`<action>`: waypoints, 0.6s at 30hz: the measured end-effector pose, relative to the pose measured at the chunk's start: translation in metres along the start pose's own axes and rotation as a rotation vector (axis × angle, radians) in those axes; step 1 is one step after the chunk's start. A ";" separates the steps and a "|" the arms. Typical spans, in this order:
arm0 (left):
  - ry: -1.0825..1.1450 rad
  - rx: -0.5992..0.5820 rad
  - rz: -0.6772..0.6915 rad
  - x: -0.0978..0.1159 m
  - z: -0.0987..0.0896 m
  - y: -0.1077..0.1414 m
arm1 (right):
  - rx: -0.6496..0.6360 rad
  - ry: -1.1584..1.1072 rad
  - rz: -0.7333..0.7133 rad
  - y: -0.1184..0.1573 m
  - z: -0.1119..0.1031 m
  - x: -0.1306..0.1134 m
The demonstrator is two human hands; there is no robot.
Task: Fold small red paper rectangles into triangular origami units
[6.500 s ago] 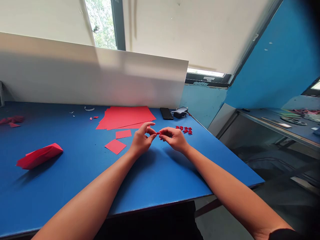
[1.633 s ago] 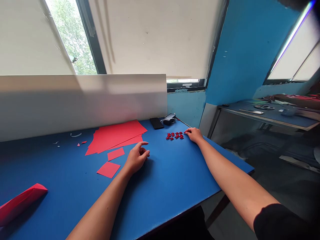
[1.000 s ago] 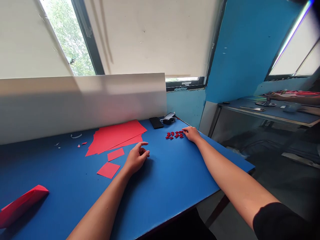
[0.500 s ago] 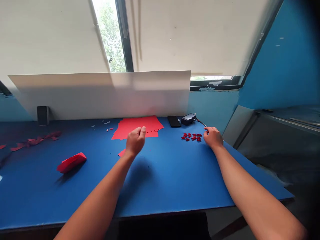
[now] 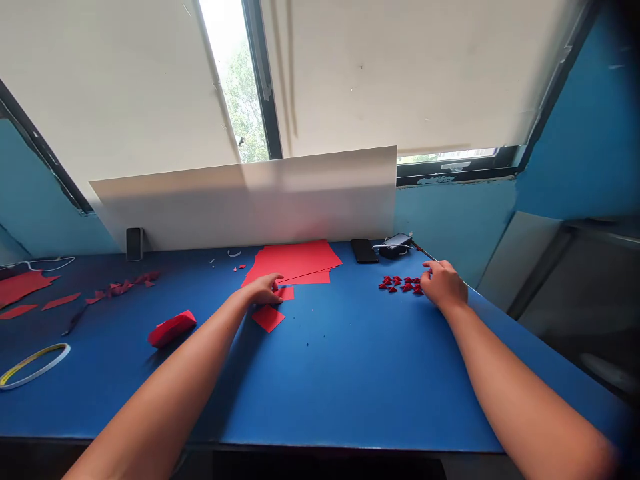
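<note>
My left hand is low over the table, thumb and fingers apart, beside a small red paper square. Whether the fingertips touch this square is hard to tell. Nearer to me lies another red paper square, partly below the hand. My right hand rests at the right end of a group of small folded red paper pieces. Its fingers are slightly curled and apart, close to the rightmost pieces, and I see nothing held in them.
Red paper sheets lie at the back, with a black phone and a cabled device to their right. A folded red paper shape, a tape roll and red scraps are on the left. A thin stick lies behind my right hand.
My left hand has come down from a raised, closed pose to the paper squares and opened. My right hand stays beside the folded pieces, its fingers looser. The view has turned left.
</note>
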State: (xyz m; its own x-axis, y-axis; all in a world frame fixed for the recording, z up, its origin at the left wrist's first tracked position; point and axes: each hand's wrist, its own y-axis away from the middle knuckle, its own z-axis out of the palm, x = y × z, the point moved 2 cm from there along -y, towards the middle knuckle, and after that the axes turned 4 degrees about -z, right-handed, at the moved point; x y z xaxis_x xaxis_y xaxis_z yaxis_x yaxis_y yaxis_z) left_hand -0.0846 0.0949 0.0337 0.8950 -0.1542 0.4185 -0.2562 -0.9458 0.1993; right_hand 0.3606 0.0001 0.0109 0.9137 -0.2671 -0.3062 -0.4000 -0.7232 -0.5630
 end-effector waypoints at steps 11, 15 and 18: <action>-0.127 -0.160 -0.064 0.003 -0.011 -0.023 | -0.031 -0.014 0.010 0.000 0.002 -0.001; -0.160 -0.206 -0.130 0.005 -0.013 -0.031 | -0.047 -0.013 0.005 0.001 0.001 -0.001; -0.194 -0.234 -0.162 0.005 -0.014 -0.036 | -0.051 -0.011 -0.001 0.001 0.000 -0.002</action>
State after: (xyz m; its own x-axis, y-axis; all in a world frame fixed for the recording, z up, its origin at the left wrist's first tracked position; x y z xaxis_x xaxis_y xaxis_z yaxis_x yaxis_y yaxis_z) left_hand -0.0754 0.1323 0.0407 0.9779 -0.0801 0.1931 -0.1618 -0.8746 0.4570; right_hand 0.3581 0.0006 0.0110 0.9130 -0.2597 -0.3146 -0.3951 -0.7550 -0.5233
